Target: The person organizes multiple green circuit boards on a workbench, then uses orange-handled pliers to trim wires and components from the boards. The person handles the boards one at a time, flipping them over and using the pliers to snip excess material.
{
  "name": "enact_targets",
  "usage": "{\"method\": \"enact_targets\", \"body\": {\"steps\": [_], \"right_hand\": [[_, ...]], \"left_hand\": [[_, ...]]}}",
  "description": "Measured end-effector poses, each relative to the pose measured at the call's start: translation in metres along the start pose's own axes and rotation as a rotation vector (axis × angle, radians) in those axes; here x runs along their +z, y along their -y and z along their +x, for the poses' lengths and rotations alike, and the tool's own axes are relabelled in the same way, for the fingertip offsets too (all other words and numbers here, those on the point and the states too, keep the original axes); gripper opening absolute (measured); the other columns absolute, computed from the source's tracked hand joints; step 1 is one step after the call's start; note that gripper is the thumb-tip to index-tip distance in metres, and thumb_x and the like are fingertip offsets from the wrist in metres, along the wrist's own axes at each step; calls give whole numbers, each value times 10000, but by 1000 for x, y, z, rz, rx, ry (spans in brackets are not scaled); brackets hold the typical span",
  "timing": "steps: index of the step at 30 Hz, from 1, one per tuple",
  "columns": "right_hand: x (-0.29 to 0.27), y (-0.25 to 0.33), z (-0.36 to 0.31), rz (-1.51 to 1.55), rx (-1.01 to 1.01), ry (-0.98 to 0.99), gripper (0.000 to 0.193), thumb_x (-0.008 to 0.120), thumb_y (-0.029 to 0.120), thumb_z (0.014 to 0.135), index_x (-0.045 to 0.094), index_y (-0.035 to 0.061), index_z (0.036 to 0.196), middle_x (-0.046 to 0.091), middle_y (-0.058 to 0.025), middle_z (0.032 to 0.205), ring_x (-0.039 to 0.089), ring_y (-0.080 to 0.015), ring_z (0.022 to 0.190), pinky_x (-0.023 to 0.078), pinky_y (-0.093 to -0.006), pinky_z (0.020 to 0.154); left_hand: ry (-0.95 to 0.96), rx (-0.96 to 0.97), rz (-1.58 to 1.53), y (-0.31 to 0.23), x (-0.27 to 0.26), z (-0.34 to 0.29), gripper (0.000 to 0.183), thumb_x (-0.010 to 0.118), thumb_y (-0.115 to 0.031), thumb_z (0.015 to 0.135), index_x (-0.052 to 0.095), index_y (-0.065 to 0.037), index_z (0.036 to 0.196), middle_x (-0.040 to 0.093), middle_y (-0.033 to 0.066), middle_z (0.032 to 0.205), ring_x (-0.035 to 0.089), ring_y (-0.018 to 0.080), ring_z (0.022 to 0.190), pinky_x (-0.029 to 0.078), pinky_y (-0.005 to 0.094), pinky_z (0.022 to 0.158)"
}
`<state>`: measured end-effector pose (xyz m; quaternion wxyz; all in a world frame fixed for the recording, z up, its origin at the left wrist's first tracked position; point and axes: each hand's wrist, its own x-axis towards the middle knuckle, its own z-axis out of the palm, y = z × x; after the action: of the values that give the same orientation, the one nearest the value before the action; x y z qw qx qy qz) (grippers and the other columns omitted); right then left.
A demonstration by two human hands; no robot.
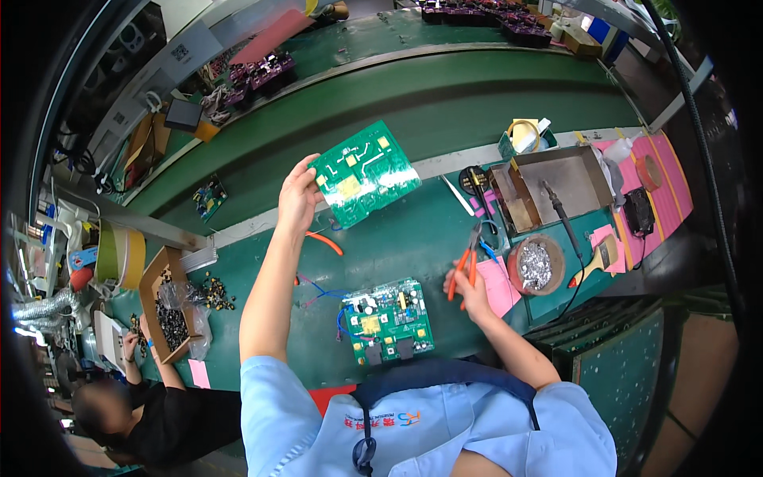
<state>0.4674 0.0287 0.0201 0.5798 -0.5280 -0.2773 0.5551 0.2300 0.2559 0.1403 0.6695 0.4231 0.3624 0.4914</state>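
Note:
My left hand (297,197) holds up a green circuit board (364,172) by its left edge, solder side toward me, above the green bench. My right hand (470,288) grips orange-handled cutters (469,258) that point away from me, beside a pink pad (498,286). A second green circuit board (387,319) with components and blue wires lies flat on the bench just in front of my chest, between both arms.
A round dish of metal scraps (536,265), a brush (598,259), a soldering iron (559,215) and a metal tray (566,181) sit to the right. A green conveyor belt (445,103) runs behind. At the left, a cardboard box of parts (168,310) and another person (151,413).

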Motion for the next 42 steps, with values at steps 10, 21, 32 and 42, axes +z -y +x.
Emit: {"method": "enact_targets", "body": {"steps": [10, 21, 32, 42], "right_hand": [[50, 103, 17, 308, -1, 526, 360, 497, 144, 816, 353, 3, 1115, 491, -120, 1003, 530, -197, 888, 496, -369, 710], [51, 96, 5, 280, 1, 528, 366, 502, 114, 800, 364, -3, 1119, 500, -117, 1019, 529, -204, 894, 502, -381, 708], [49, 101, 0, 283, -31, 477, 335, 478, 80, 802, 376, 6, 1113, 504, -117, 1024, 534, -213, 900, 497, -380, 708], [50, 99, -8, 187, -10, 547, 369, 500, 104, 798, 349, -22, 1110, 493, -128, 1010, 531, -198, 880, 500, -372, 693]], "left_hand": [[125, -70, -54, -3, 16, -83, 288, 420, -82, 842, 446, 10, 1114, 554, 58, 926, 541, 87, 787, 474, 240, 689], [-269, 214, 414, 1, 12, -132, 285, 467, -245, 853, 551, 6, 962, 564, 43, 768, 512, 80, 618, 415, 196, 524], [-13, -398, 372, 13, 17, -155, 590, 297, -509, 852, 507, 37, 927, 596, 123, 683, 565, 147, 513, 448, 214, 443], [18, -380, -214, 15, 38, -126, 397, 440, -319, 862, 462, 9, 1085, 533, 112, 1055, 554, 168, 901, 465, 290, 758]]}}
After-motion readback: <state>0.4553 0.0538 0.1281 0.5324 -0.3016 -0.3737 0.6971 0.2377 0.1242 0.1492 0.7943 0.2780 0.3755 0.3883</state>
